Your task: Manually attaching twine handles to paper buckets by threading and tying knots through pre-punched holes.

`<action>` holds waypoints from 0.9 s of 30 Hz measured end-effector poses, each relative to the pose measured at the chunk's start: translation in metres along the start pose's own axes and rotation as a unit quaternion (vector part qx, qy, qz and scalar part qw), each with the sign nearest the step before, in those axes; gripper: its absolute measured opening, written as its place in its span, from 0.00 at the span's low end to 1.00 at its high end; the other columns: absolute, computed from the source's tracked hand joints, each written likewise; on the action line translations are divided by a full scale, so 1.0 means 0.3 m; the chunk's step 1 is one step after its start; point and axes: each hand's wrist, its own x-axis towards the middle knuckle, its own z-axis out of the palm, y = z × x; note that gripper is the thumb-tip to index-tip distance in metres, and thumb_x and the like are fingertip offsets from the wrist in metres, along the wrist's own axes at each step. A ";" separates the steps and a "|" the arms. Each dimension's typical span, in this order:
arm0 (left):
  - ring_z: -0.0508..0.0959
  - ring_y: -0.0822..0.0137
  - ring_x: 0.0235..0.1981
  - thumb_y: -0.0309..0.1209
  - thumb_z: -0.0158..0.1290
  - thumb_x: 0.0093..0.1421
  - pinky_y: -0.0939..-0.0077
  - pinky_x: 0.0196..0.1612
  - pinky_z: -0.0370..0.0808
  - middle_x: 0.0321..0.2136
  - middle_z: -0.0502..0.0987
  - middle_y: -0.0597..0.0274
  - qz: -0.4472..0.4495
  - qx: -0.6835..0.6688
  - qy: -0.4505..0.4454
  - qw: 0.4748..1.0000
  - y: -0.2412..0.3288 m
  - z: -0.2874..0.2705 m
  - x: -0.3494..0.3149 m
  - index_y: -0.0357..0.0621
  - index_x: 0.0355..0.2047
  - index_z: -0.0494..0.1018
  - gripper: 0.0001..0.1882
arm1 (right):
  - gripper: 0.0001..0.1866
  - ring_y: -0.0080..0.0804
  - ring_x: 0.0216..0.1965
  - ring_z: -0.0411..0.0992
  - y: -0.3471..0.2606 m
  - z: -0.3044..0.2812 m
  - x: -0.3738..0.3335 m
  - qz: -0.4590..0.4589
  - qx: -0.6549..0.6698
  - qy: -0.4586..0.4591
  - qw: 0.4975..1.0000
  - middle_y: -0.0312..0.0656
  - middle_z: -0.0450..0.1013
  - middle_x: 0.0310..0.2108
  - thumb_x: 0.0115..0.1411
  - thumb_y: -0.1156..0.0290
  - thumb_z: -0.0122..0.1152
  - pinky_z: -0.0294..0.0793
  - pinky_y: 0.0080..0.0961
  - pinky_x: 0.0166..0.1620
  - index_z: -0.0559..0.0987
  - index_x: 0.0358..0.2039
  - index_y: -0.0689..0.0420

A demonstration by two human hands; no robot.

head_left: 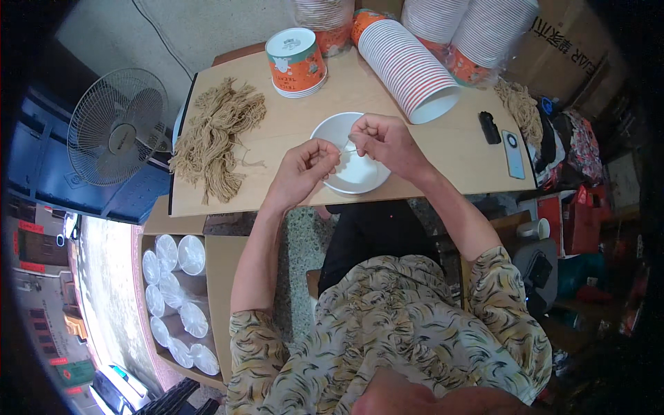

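Note:
A white round paper bucket stands mouth up near the table's front edge, its pale inside facing me. Over its opening, my left hand and my right hand are close together, both closed in a pinch. Between the fingertips runs a short, thin pale string; its ends are hidden in the fingers. To the left lies a loose bundle of tan twine strands. Behind my hands an orange printed paper bucket rests upside down on others nested with it.
A long stack of nested buckets lies tilted at the back, with wrapped stacks behind. A black object, a phone and more twine are on the right. A fan and a carton of wrapped cups stand left.

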 end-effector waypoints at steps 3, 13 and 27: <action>0.74 0.80 0.32 0.30 0.56 0.67 0.85 0.36 0.71 0.31 0.77 0.70 0.020 0.013 0.008 1.000 -0.005 0.010 -0.006 0.39 0.42 0.75 0.08 | 0.06 0.12 0.23 0.65 0.013 0.002 0.011 0.036 0.031 -0.001 0.999 0.30 0.72 0.22 0.66 0.71 0.60 0.64 0.13 0.26 0.78 0.34 0.60; 0.76 0.80 0.31 0.23 0.58 0.64 0.84 0.37 0.75 0.30 0.79 0.67 0.160 0.072 0.129 0.976 -0.069 0.088 -0.001 0.34 0.40 0.75 0.06 | 0.08 0.14 0.18 0.64 0.044 0.024 0.015 0.096 0.124 -0.021 0.987 0.32 0.71 0.19 0.62 0.70 0.63 0.61 0.14 0.22 0.79 0.29 0.61; 0.81 0.77 0.33 0.22 0.62 0.61 0.82 0.37 0.78 0.33 0.82 0.63 0.155 0.037 0.192 0.968 -0.080 0.125 -0.023 0.34 0.40 0.79 0.08 | 0.07 0.15 0.16 0.64 0.060 0.036 0.018 0.109 0.168 -0.026 0.979 0.34 0.72 0.19 0.59 0.73 0.62 0.61 0.15 0.19 0.78 0.25 0.60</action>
